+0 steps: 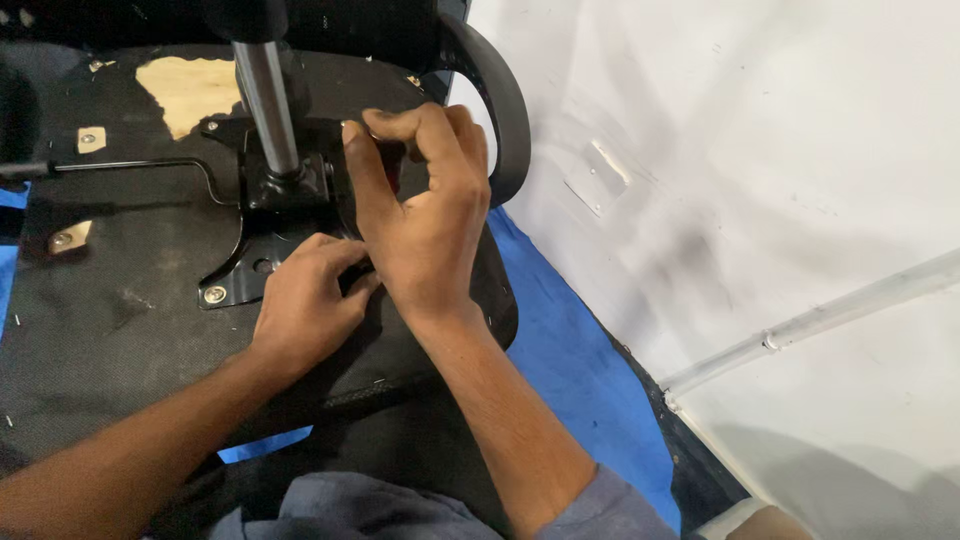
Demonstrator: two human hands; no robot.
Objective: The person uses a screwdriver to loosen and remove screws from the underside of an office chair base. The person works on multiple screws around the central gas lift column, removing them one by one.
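Note:
An office chair lies upside down, its black fabric seat underside [110, 310] facing me. A black metal mounting plate [262, 225] is screwed to it, with a shiny gas cylinder [268, 105] rising from the middle. My left hand [305, 300] presses its fingers against the plate's near edge. My right hand [425, 205] arches over the plate's right side, thumb and fingers curled around a small dark part that is mostly hidden. What my left fingers pinch cannot be seen.
A thin black lever rod [130, 167] runs left from the plate. A curved black armrest [505, 105] stands at the right. A blue mat [580, 370] covers the floor beside a white wall [760, 160] with a pipe [850, 305].

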